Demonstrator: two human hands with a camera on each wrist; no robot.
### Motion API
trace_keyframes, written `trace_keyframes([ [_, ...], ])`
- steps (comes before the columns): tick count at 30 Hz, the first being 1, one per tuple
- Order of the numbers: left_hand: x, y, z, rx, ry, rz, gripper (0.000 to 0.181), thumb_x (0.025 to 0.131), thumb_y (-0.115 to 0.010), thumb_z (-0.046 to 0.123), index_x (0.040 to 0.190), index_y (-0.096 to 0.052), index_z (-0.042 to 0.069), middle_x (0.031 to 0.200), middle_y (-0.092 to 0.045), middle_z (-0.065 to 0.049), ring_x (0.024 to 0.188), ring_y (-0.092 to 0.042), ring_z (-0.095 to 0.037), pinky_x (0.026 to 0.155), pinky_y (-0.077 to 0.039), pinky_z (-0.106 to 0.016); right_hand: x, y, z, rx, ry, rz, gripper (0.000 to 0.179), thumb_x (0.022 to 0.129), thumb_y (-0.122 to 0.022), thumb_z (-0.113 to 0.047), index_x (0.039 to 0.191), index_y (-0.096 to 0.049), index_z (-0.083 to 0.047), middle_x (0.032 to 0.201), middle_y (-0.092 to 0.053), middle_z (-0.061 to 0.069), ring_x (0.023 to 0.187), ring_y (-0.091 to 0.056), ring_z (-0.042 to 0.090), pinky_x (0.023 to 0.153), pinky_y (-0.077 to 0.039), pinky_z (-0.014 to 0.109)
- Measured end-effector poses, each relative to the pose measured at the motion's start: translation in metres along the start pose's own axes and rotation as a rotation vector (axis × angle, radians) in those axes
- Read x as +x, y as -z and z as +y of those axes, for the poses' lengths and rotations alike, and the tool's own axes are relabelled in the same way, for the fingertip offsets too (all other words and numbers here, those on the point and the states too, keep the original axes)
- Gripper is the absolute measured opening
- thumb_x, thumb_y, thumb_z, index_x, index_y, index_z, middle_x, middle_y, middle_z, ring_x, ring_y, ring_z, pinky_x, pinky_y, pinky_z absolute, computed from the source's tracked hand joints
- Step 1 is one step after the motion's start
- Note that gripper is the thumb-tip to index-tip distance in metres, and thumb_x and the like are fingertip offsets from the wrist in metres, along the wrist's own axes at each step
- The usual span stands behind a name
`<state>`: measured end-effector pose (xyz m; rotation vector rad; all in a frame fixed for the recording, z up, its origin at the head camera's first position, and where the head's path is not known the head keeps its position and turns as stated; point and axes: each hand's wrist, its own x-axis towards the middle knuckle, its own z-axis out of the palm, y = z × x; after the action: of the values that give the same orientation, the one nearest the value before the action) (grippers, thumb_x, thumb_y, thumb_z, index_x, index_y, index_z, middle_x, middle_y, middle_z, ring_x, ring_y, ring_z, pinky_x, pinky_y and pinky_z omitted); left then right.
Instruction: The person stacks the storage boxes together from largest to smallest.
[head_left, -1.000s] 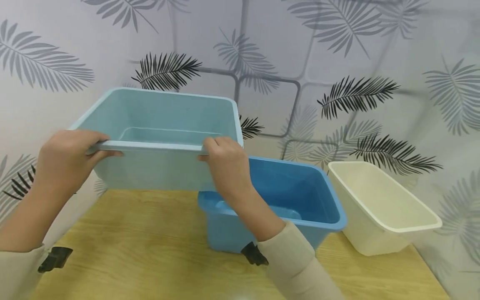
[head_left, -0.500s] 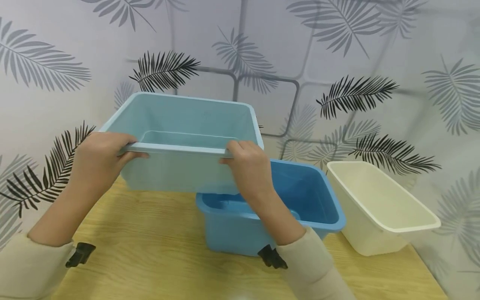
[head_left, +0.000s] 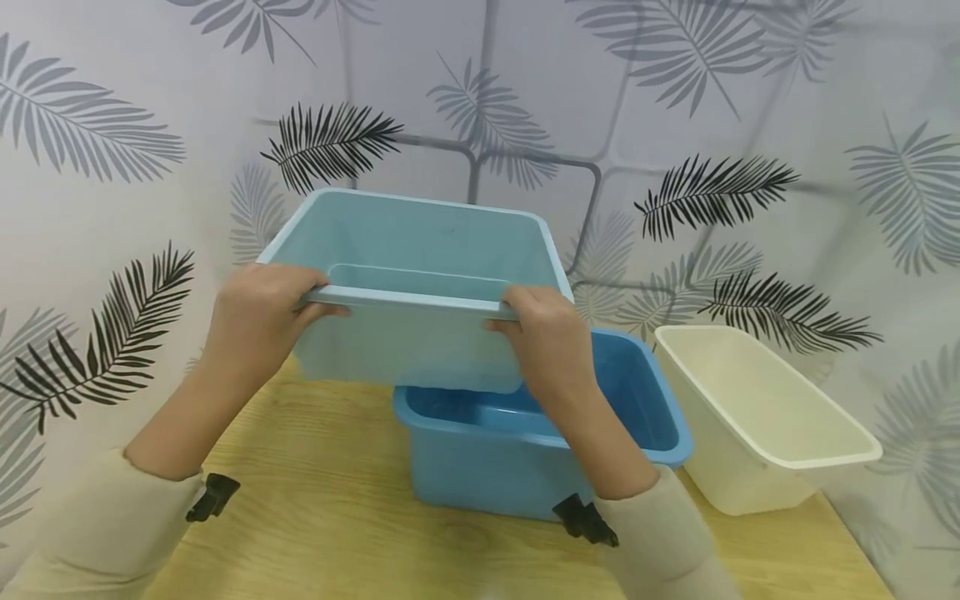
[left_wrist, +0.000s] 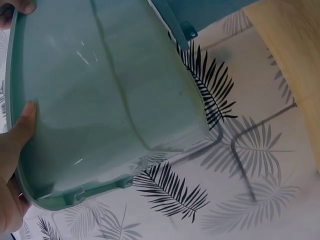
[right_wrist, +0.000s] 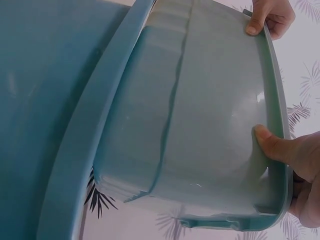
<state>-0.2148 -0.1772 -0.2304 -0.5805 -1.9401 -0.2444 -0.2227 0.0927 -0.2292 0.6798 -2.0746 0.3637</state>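
Both hands hold a pale blue-green plastic storage bin [head_left: 408,342] by its near rim, raised and tipped so its inside shows in the head view. My left hand [head_left: 258,321] grips the rim toward its left end, thumb under it on the outer wall. Near the right end, my right hand [head_left: 551,337] grips the same rim. A darker blue bin [head_left: 487,467] stands on the table below, and the held bin overlaps its back left part in the head view. In the right wrist view, the pale bin's wall [right_wrist: 215,110] is close to the blue bin's rim [right_wrist: 75,130].
A cream bin [head_left: 757,479] stands at the right of the blue bin, set at an angle. The wooden table [head_left: 330,517] runs beneath both bins. Behind it is a wall [head_left: 450,75] with a leaf pattern.
Both hands have carried the pale bin to the right, from beyond the blue bin's left side to over its left part. The blue and cream bins have stayed in place.
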Motion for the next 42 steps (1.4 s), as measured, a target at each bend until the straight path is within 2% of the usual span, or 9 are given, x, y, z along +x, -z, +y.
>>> trace_keyframes([
  [10,0.009,-0.015,0.017,-0.013,-0.018,-0.006,0.030,0.058,-0.078,0.023,0.075,-0.063,0.003,0.067,-0.067,-0.011,0.060,-0.062,-0.027,0.054,-0.049,-0.037,-0.013,0.012,0.018,-0.039,-0.024,0.055,0.026,0.069,-0.074,-0.023,0.078,-0.060,-0.004,0.071,-0.064,0.010,0.068,-0.062,0.023,0.057,-0.051,0.033],
  [17,0.014,-0.024,0.031,-0.024,-0.031,-0.039,0.030,0.060,-0.078,0.023,0.078,-0.064,0.003,0.071,-0.069,-0.011,0.064,-0.065,-0.028,0.059,-0.052,-0.039,-0.020,0.024,0.028,-0.057,-0.055,0.043,0.028,0.068,-0.076,-0.022,0.079,-0.060,-0.003,0.071,-0.064,0.011,0.067,-0.061,0.024,0.055,-0.049,0.033],
  [26,0.021,-0.034,0.046,-0.037,-0.065,-0.030,0.029,0.063,-0.075,0.025,0.078,-0.064,0.003,0.072,-0.069,-0.009,0.065,-0.065,-0.025,0.059,-0.050,-0.037,-0.028,0.036,0.041,-0.095,-0.085,0.069,0.029,0.065,-0.076,-0.021,0.078,-0.060,-0.002,0.071,-0.064,0.013,0.070,-0.062,0.026,0.058,-0.050,0.037],
  [34,0.025,-0.042,0.059,-0.046,-0.052,-0.036,0.031,0.062,-0.074,0.029,0.078,-0.065,0.004,0.072,-0.070,-0.008,0.064,-0.063,-0.025,0.058,-0.047,-0.034,-0.034,0.043,0.052,-0.101,-0.128,0.043,0.027,0.067,-0.076,-0.018,0.080,-0.061,-0.001,0.074,-0.064,0.014,0.072,-0.062,0.027,0.061,-0.051,0.038],
  [42,0.026,-0.047,0.071,-0.077,-0.033,-0.038,0.030,0.064,-0.074,0.030,0.078,-0.065,0.004,0.071,-0.069,-0.008,0.063,-0.062,-0.024,0.058,-0.048,-0.035,-0.039,0.052,0.059,-0.113,-0.120,0.041,0.027,0.066,-0.077,-0.017,0.080,-0.060,-0.001,0.073,-0.063,0.014,0.070,-0.060,0.026,0.060,-0.051,0.038],
])
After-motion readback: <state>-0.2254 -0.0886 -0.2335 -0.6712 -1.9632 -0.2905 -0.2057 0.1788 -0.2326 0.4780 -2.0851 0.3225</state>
